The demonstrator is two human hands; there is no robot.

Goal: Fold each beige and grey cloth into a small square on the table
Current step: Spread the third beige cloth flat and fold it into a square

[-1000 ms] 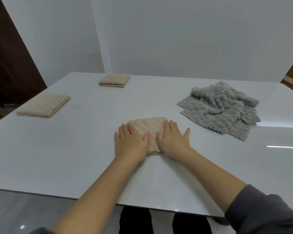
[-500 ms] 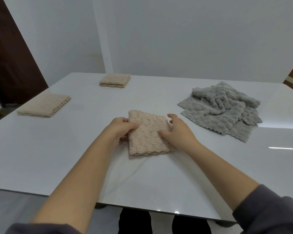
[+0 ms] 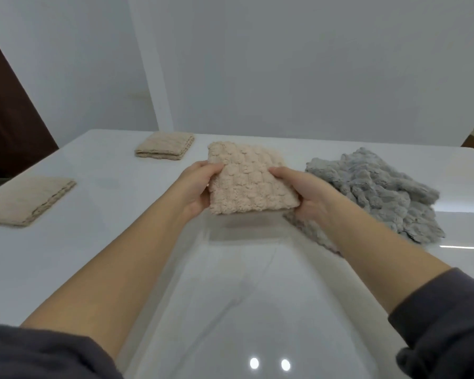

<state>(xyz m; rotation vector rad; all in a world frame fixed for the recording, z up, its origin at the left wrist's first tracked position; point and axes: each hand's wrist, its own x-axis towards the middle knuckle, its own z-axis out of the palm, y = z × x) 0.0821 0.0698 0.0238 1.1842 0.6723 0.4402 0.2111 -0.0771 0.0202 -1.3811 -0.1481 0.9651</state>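
I've got the folded beige knobbly cloth [image 3: 246,181] gripped between left hand [image 3: 200,187] and right hand [image 3: 309,198], up off the glossy white table [image 3: 93,255]. The crumpled grey fluffy cloth [image 3: 381,192] lies just right of my right hand.

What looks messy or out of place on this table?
Only the grey cloth heap on the right of the table: it lies crumpled, while the near-left beige cloth and the far beige cloth sit folded flat. The left hand and right hand hold a third folded beige cloth above the table. Nothing looks spilled or damaged.
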